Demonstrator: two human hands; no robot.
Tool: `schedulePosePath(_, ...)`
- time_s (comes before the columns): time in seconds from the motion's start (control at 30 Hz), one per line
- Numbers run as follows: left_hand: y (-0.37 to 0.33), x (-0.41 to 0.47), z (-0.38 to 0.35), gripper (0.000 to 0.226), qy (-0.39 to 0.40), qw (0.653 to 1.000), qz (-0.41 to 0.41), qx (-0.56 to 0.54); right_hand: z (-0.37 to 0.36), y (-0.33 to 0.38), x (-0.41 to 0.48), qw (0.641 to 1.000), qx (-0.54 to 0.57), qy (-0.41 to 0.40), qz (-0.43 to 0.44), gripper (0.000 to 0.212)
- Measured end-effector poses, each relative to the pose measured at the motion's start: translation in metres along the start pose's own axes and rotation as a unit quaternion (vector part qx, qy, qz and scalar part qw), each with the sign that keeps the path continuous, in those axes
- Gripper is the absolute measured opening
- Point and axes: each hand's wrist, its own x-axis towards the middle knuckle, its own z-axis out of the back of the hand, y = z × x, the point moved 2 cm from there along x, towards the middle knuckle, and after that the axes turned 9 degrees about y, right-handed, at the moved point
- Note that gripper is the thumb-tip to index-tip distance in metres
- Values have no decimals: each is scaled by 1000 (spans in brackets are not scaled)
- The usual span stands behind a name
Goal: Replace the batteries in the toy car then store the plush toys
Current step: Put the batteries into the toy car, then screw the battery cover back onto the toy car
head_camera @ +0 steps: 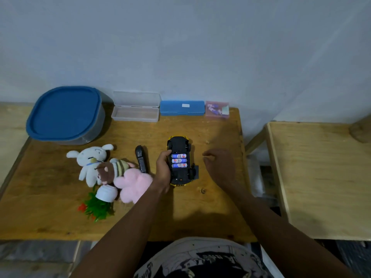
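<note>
Two bare forearms are reaching over the wooden table. Left hand is gripping the upturned toy car, its three batteries showing mid-table; right hand is hovering beside it, spread, above bare wood. Plush toys are lying left.

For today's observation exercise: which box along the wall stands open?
The clear plastic case, its lid raised; the blue case and the blue-lidded tub are closed.

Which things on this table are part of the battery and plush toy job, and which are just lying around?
Part of the job:
toy car
batteries
white plush
brown plush
pink plush
blue-lidded container

Lying about:
fake plant
black remote
clear case
blue case
</note>
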Motion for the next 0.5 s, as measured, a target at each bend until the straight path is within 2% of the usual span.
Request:
schedulePosePath(0.17,17,-15,-4,49,17,999,29,-9,-3,-20,-15,999,-31,30,-25,13)
schedulePosePath(0.3,25,-18,4,50,-1,1000,23,-8,-8,-20,-23,997,-47,50,-25,18)
schedulePosePath(0.5,27,-23,10,49,-3,1000,6,-23,-24,-7,-25,985,-112,124,44,48)
